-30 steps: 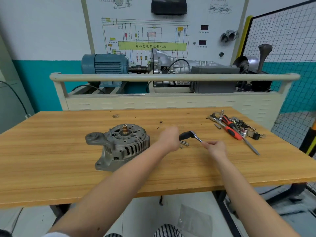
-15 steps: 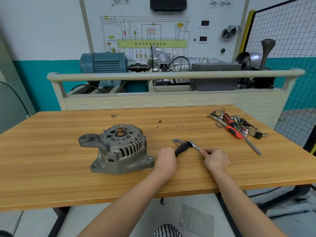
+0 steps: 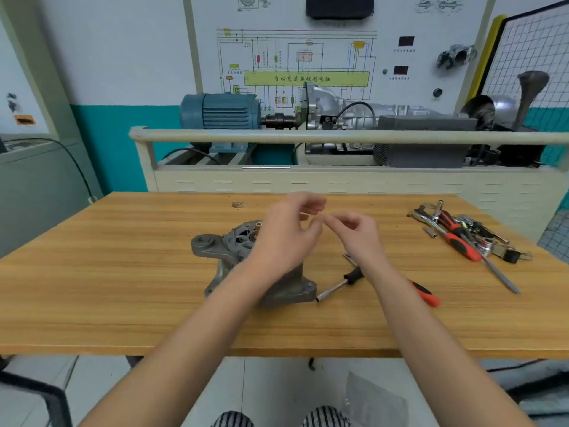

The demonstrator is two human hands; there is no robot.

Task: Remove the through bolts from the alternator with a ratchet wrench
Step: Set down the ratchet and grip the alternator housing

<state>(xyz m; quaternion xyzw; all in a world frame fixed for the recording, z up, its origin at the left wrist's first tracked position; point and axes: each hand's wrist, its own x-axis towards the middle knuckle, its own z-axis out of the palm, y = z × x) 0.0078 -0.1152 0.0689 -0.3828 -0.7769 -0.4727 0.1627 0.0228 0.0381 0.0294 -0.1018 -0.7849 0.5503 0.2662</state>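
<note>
Scene: a person sits at a wooden table [image 3: 123,291], both bare forearms reaching over its near edge.
Left hand: the left hand [image 3: 284,234] is raised above the middle of the table in front of the alternator, fingers loosely curled; blur makes it impossible to tell whether they pinch anything.
Right hand: the right hand [image 3: 354,231] is raised just beside the left, fingertips almost meeting it, fingers curled inward; whether a small part sits between them cannot be told.
Alternator: the grey alternator [image 3: 228,251] stands on the table near its middle, largely hidden behind the left hand and wrist.
Wrench: a black-handled tool with a socket end [image 3: 337,286] lies on the table just right of the alternator, partly under the right forearm, untouched.
Bolts: thin metal pieces [image 3: 349,257] lie on the table by the right wrist, too small to identify surely.
Other tools: a red-and-black handle [image 3: 425,295] lies right of the forearm; a heap of tools [image 3: 462,238] sits toward the far right corner.
</note>
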